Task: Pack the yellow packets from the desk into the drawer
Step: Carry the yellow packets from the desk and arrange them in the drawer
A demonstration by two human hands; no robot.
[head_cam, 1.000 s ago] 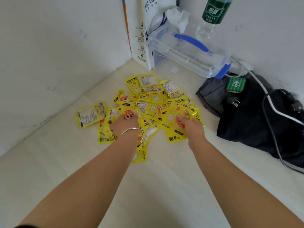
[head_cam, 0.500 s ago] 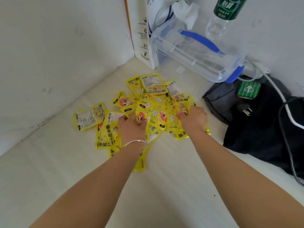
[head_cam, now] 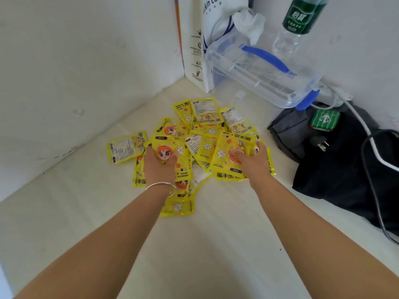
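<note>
The flat, glossy yellow packets, printed with white flowers and a cartoon face, are lying in a loose, overlapping pile on the pale cream desk, near the corner where two white walls are meeting. One outlying packet is sitting at the left edge of the pile.

The left hand, wearing a thin silver bangle at the wrist, is reaching into the near left part of the pile. Its fingers and thumb are curling round a packet that is showing the cartoon face. The right hand is working at the near right part. Its thumb is lying on the face of a packet and its fingers are wrapping over that packet's right edge, so it too is gripping.

The drawer is not appearing in view. Every visible packet is lying on the desk or sitting in a hand, so the task is judged to be at the gathering stage, with nothing visibly packed. Collecting the whole pile and carrying it to the drawer is left to do.

Behind the pile, a white paper carrier bag, a clear plastic box with a blue handle and a green-labelled clear bottle are standing. A black fabric bag is lying to the right.
</note>
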